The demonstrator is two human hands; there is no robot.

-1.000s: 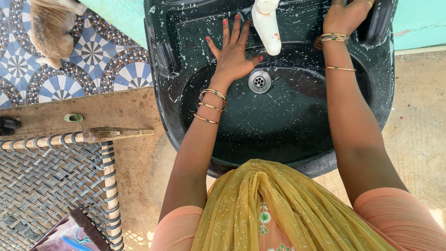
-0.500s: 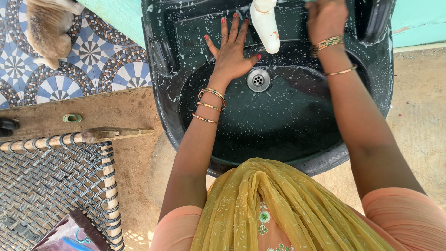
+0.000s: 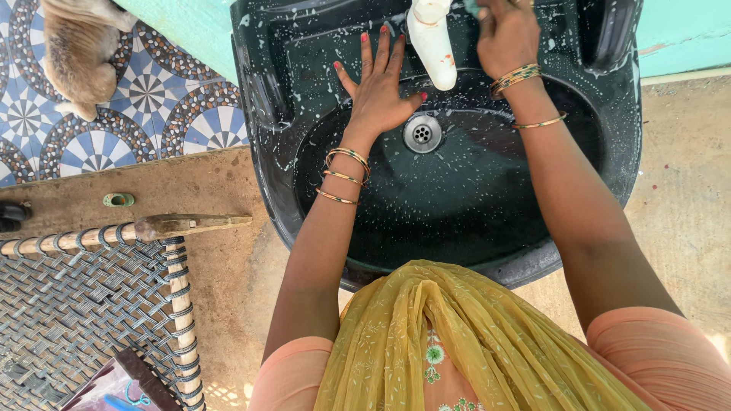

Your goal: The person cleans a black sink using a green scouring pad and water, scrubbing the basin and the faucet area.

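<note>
No packages, labels, signs or screens in view.

You are looking down at a dark green basin (image 3: 609, 152) flecked with pale droplets; a round metal drain (image 3: 422, 133) is sitting in its bowl, and a white tap (image 3: 432, 42) is projecting over the back rim. Your left hand (image 3: 378, 90) is lying flat on the inner wall. The dirt floor (image 3: 221, 190) is bearing a woven cot (image 3: 84, 304) and a small green ring (image 3: 119, 199).
</note>
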